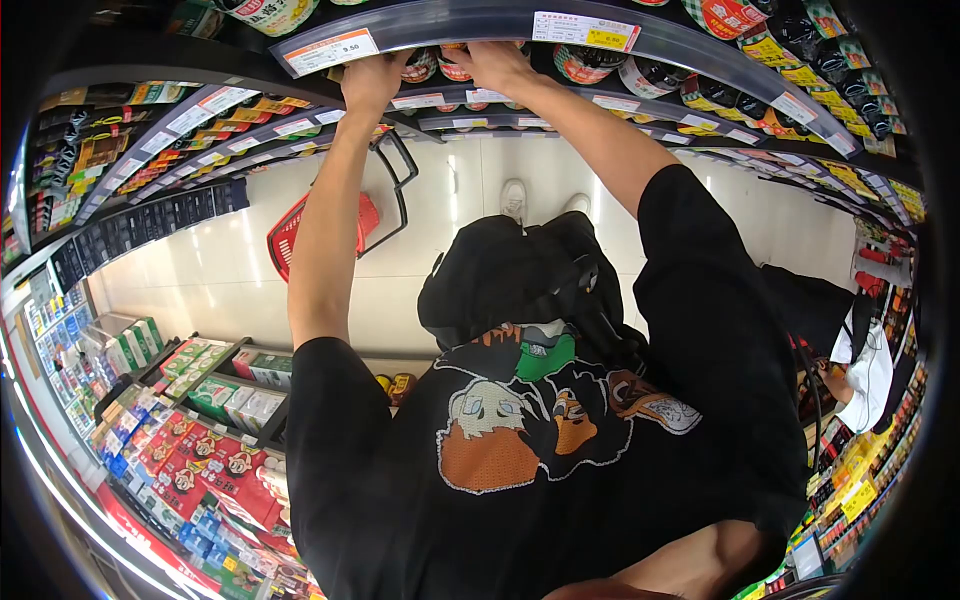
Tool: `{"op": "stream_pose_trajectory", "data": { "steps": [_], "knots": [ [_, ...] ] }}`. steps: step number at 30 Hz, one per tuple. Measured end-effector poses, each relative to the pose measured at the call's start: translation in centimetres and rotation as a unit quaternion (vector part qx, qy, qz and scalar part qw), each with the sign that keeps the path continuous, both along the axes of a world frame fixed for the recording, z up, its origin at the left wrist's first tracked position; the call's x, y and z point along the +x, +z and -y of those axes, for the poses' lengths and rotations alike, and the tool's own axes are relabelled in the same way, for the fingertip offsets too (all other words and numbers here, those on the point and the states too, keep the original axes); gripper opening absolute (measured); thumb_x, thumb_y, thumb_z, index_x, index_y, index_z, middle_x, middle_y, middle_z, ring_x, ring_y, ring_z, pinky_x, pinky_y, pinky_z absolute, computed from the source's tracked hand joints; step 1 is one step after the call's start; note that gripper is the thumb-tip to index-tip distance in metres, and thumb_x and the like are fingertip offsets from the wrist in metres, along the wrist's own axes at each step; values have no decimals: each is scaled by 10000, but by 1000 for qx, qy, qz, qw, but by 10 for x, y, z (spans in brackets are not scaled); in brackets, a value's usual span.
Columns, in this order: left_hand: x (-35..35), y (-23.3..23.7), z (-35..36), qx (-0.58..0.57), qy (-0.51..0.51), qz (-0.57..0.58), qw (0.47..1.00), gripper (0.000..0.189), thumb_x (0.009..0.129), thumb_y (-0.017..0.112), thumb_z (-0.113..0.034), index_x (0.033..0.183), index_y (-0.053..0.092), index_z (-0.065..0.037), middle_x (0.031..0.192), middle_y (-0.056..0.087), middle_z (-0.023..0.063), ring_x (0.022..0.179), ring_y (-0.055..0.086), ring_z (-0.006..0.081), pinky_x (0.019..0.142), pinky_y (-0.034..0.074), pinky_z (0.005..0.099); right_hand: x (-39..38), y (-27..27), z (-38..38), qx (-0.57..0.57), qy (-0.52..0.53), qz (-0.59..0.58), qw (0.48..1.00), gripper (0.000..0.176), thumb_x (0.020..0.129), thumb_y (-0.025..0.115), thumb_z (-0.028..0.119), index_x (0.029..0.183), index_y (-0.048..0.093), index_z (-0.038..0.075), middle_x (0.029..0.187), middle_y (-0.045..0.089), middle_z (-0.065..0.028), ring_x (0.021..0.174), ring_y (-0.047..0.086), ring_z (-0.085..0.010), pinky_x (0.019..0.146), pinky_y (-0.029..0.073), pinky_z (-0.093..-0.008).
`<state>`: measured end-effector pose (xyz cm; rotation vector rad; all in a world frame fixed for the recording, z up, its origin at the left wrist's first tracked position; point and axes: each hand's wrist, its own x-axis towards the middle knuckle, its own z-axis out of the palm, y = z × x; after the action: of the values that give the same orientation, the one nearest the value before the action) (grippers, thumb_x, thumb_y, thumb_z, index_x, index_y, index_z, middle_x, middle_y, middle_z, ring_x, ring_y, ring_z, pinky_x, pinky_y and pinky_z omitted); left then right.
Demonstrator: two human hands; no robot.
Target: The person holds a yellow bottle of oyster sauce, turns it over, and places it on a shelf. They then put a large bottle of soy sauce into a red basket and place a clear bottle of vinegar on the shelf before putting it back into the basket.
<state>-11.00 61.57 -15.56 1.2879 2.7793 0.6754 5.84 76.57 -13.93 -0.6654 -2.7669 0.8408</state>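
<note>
Both my arms reach up to a store shelf (450, 32) at the top of the view. My left hand (373, 80) is at the shelf's front edge, just below a price tag (328, 50); its fingers are hidden among the goods. To its right, my right hand (492, 66) reaches in under the shelf edge, beside jars with red labels (456, 66), and its fingertips are partly hidden. Whether either hand grips a jar cannot be made out. More dark jars (588, 62) stand to the right of my right hand.
A red shopping basket (368, 222) with a black handle stands on the pale floor (420, 290) at the left. Lower shelves curve away on both sides. Boxed goods (215, 465) fill a display at lower left. Another person (868, 375) is at the right.
</note>
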Motion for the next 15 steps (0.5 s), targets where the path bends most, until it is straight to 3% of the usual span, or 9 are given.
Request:
{"op": "stream_pose_trajectory", "data": {
  "steps": [6,13,15],
  "knots": [
    [16,15,0,-19,44,12,999,564,935,618,-627,1085,723,-93,990,749,188,972,703,435,831,558,513,-4,-8,-5,-37,4,37,999,498,1013,605,418,1360,578,61,1316,638,-229,1239,599,-406,1065,478,-499],
    [25,25,1,-10,53,44,998,578,926,619,-638,1064,734,-89,1011,754,177,947,708,443,876,547,504,0,0,-1,-59,14,39,997,493,1011,604,413,1349,572,56,1289,654,-220,1215,618,-394,1037,499,-489],
    [25,25,4,-54,53,113,991,561,921,661,-584,1152,681,-73,993,759,186,947,709,445,838,555,526,6,-1,3,-82,21,53,995,515,1010,605,410,1357,553,34,1274,664,-214,1215,619,-391,1028,500,-492]
  ]
}}
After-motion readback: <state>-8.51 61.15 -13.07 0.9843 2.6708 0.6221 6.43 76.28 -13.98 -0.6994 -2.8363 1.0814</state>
